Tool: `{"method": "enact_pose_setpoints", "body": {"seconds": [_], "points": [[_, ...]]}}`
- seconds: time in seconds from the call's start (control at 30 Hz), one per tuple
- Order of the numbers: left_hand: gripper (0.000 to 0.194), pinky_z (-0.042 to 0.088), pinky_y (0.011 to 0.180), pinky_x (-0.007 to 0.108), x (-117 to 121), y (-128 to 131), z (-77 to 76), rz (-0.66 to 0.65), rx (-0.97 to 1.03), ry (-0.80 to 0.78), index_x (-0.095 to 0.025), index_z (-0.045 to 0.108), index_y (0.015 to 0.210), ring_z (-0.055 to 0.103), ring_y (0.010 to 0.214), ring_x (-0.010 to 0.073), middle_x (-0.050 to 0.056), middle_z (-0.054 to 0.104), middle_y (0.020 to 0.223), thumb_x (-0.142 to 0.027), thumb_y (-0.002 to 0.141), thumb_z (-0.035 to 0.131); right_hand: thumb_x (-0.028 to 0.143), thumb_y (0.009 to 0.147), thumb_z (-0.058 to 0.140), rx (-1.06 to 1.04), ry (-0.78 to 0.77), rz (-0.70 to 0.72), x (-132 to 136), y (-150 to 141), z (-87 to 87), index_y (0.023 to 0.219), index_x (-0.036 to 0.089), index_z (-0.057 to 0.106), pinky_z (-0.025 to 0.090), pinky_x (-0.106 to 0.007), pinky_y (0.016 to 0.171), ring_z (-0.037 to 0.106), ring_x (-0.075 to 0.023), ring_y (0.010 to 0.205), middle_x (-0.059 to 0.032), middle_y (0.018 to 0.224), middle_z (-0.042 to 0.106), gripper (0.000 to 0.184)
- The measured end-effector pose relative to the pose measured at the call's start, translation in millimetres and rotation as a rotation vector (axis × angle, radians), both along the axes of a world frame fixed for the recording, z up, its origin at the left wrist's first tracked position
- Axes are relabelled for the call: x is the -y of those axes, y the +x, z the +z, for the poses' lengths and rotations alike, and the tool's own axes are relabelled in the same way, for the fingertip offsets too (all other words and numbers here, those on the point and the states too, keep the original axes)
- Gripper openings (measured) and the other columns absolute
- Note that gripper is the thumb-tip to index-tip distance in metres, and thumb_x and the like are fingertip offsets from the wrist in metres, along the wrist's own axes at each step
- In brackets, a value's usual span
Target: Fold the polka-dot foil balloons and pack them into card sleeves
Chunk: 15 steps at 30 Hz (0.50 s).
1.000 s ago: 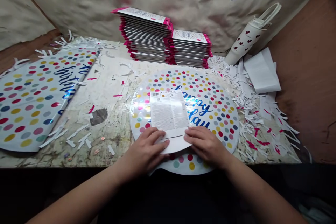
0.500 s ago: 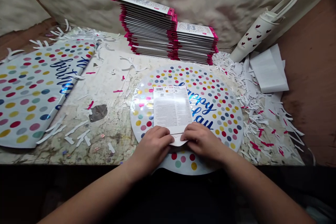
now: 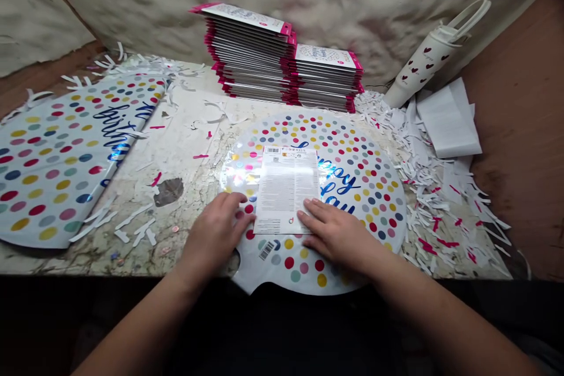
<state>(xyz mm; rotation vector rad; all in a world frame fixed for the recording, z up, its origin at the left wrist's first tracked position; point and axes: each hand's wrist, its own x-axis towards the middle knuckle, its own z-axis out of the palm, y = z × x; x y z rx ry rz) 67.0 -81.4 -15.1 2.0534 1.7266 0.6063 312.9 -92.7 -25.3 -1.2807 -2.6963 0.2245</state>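
Observation:
A round foil balloon (image 3: pixel 379 176), flat and printed with coloured dots and blue lettering, lies on the table in front of me. On top of it rests a white printed card (image 3: pixel 282 188), its text side up and its lower end lying flat. My right hand (image 3: pixel 332 229) is spread with its fingertips on the card's right edge. To the left of the card, my left hand (image 3: pixel 215 232) lies on the balloon's edge with thumb and fingers apart. Its thumb reaches close to the card's lower left corner. A barcode (image 3: pixel 267 250) shows below the card.
Two stacks of pink-edged packages (image 3: pixel 251 59) stand at the back. Another dotted foil balloon (image 3: pixel 53 170), folded, lies at the left. A white tumbler with hearts (image 3: pixel 420 64) leans at the right near a folded white sheet (image 3: pixel 449 120) and scattered paper scraps (image 3: pixel 434 200).
Both hands have let go of the card's lower end, where a flap was bent up. The flap no longer shows. My left hand has moved left, and my right hand now lies flatter.

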Motion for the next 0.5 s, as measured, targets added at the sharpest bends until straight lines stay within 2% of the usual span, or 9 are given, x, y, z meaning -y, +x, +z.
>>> {"method": "enact_pose_setpoints", "body": {"seconds": [0.03,0.07,0.13,0.2,0.23,0.27,0.33,0.4,0.5], "points": [[0.020,0.042,0.060,0.027,6,-3,4.2,0.019,0.087,-0.057,-0.022,0.058,0.087,0.056,0.072,0.0196,0.003,0.059,0.083,-0.040,0.079,0.056,0.028,0.083,0.056,0.071,0.018,-0.003,6,-2,-0.4,0.126,0.013,0.050,0.049,-0.043,0.087,0.051,-0.0301,0.115,-0.0191,0.127,0.052,0.046],[0.020,0.041,0.056,0.025,12,-3,8.9,0.003,0.197,-0.185,-0.021,0.060,0.080,0.055,0.065,0.0176,0.002,0.060,0.075,-0.041,0.079,0.056,0.022,0.082,0.056,0.144,0.041,-0.006,12,-5,-0.8,0.128,0.011,0.047,0.054,-0.042,0.078,0.054,-0.0322,0.112,-0.0214,0.125,0.053,0.048],[0.028,0.038,0.047,0.021,26,1,17.5,-0.103,0.433,-0.602,-0.019,0.061,0.069,0.052,0.052,0.0131,0.001,0.059,0.062,-0.044,0.080,0.053,0.013,0.079,0.055,0.258,0.090,-0.011,22,-12,-0.3,0.131,0.009,0.044,0.056,-0.040,0.055,0.059,-0.0375,0.101,-0.0259,0.120,0.054,0.053],[0.031,0.037,0.043,0.019,35,9,22.1,-0.190,0.628,-0.974,-0.017,0.063,0.073,0.053,0.046,0.0104,0.002,0.063,0.063,-0.045,0.081,0.053,0.011,0.078,0.053,0.285,0.136,-0.016,27,-19,3.5,0.127,0.007,0.049,0.051,-0.038,0.041,0.064,-0.0395,0.087,-0.0289,0.112,0.058,0.049],[0.031,0.038,0.042,0.018,37,14,22.4,-0.178,0.719,-1.072,-0.016,0.063,0.080,0.054,0.046,0.0099,0.003,0.065,0.070,-0.046,0.081,0.054,0.011,0.079,0.051,0.262,0.163,-0.010,28,-21,7.1,0.122,0.006,0.053,0.050,-0.038,0.040,0.065,-0.0380,0.081,-0.0294,0.107,0.061,0.044],[0.031,0.040,0.043,0.018,38,18,21.5,-0.131,0.826,-1.114,-0.016,0.063,0.086,0.057,0.048,0.0101,0.005,0.067,0.077,-0.045,0.081,0.055,0.011,0.080,0.049,0.221,0.196,0.000,27,-23,11.5,0.117,0.005,0.057,0.050,-0.037,0.041,0.066,-0.0351,0.077,-0.0287,0.103,0.063,0.038],[0.027,0.045,0.047,0.018,34,26,17.6,0.020,1.070,-1.089,-0.016,0.062,0.088,0.062,0.056,0.0113,0.006,0.068,0.084,-0.042,0.080,0.058,0.008,0.083,0.042,0.113,0.277,0.035,25,-26,21.3,0.110,0.005,0.061,0.052,-0.037,0.050,0.065,-0.0291,0.074,-0.0256,0.100,0.065,0.033],[0.019,0.048,0.050,0.016,27,33,13.6,0.149,1.263,-0.998,-0.015,0.062,0.082,0.064,0.063,0.0114,0.005,0.067,0.078,-0.033,0.078,0.064,0.007,0.085,0.038,-0.003,0.362,0.065,25,-29,28.9,0.108,0.006,0.062,0.053,-0.038,0.060,0.064,-0.0260,0.077,-0.0227,0.101,0.065,0.033],[0.010,0.049,0.050,0.014,19,42,10.9,0.263,1.387,-0.890,-0.013,0.060,0.073,0.063,0.061,0.0101,0.002,0.065,0.066,-0.019,0.073,0.069,0.008,0.088,0.038,-0.154,0.427,0.040,28,-32,30.6,0.108,0.008,0.062,0.052,-0.040,0.066,0.063,-0.0248,0.078,-0.0196,0.098,0.067,0.032]]}}
